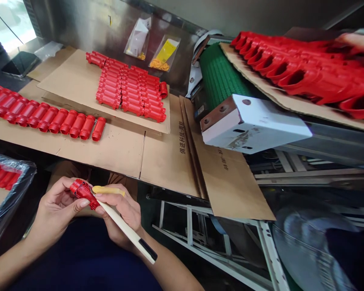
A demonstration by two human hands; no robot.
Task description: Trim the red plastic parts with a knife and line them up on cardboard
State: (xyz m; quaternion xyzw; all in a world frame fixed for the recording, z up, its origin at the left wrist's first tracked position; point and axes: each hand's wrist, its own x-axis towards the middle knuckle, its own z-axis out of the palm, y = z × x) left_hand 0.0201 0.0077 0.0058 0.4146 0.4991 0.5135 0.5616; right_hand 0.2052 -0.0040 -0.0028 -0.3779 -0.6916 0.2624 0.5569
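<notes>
Above my lap, my left hand (59,202) grips a red ribbed plastic tube part (81,189) between thumb and fingers. A slim cream-coloured tool (124,227) with a black band near its rear end lies in my right hand (124,206). Its tip meets the side of the tube part, and I cannot make out what kind of tip it has. A yellow finger cot (109,190) covers one finger of the right hand. Fingers of that hand also rest close to the lower end of the tube part.
Red tube parts stand in a row (59,120) and in a block (129,89) on cardboard (75,76). Two small bags (165,52) and a phone (20,64) lie behind. At right, another person's hand (358,40) is by a cardboard sheet of red parts over a green conveyor (221,72).
</notes>
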